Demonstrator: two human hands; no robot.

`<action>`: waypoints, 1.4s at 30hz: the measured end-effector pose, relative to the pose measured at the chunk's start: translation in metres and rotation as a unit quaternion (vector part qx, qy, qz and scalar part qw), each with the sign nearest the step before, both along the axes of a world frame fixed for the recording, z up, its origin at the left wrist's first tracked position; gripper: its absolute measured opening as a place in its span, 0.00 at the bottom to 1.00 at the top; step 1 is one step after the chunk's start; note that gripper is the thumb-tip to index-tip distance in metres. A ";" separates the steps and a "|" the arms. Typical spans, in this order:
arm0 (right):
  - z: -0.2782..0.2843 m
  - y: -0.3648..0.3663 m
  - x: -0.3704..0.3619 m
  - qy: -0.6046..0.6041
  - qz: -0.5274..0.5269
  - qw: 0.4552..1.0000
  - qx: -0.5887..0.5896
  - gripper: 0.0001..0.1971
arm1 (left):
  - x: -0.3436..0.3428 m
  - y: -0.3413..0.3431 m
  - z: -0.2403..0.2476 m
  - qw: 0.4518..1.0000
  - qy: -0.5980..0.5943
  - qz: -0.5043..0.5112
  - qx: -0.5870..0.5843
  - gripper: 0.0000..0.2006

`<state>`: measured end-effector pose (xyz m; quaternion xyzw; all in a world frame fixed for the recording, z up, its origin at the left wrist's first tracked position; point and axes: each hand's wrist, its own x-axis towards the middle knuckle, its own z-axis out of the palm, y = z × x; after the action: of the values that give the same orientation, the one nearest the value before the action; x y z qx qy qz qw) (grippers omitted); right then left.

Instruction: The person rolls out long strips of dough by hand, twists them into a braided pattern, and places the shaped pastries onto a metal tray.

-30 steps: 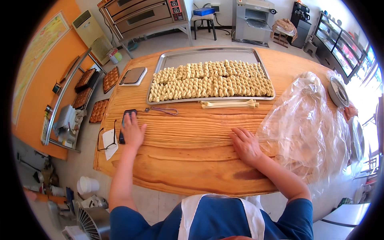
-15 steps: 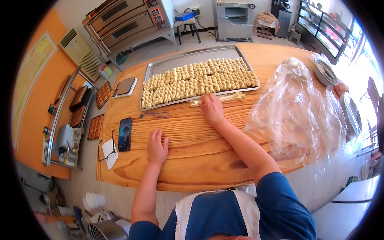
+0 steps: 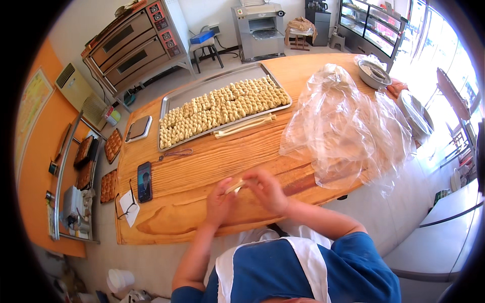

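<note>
One dough strip (image 3: 234, 187) is gripped by left hand (image 3: 221, 203) and right hand (image 3: 268, 193), lower centre. Dough twists (image 3: 222, 108) lie upper centre

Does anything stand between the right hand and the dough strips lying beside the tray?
Nothing visible does: wooden tabletop shows between the right hand and the dough strips. The crumpled plastic sheet lies off to the right.

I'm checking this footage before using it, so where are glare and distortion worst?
Head view: daylight washes out the windows at upper right, and the clear plastic glints; same view: the wooden table looks bowed by the fisheye, corners go black.
</note>
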<state>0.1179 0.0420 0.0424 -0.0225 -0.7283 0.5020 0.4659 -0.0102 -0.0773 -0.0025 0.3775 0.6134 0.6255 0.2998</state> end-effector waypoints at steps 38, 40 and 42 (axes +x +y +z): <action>-0.039 0.070 0.000 -0.438 -0.098 0.837 0.312 0.43 | -0.033 -0.033 0.006 0.774 0.555 0.054 -0.300 0.40; -0.033 0.042 0.057 -0.444 -0.080 0.830 0.328 0.45 | 0.010 -0.073 0.017 0.763 0.550 0.010 -0.339 0.44; -0.035 0.036 0.066 -0.440 -0.071 0.832 0.329 0.46 | 0.019 -0.085 0.020 0.745 0.553 0.003 -0.374 0.45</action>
<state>0.1843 0.0784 0.0078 -0.1380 -0.9750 0.1348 0.1101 0.0089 -0.1628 0.0178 0.5133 0.8574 0.0283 0.0236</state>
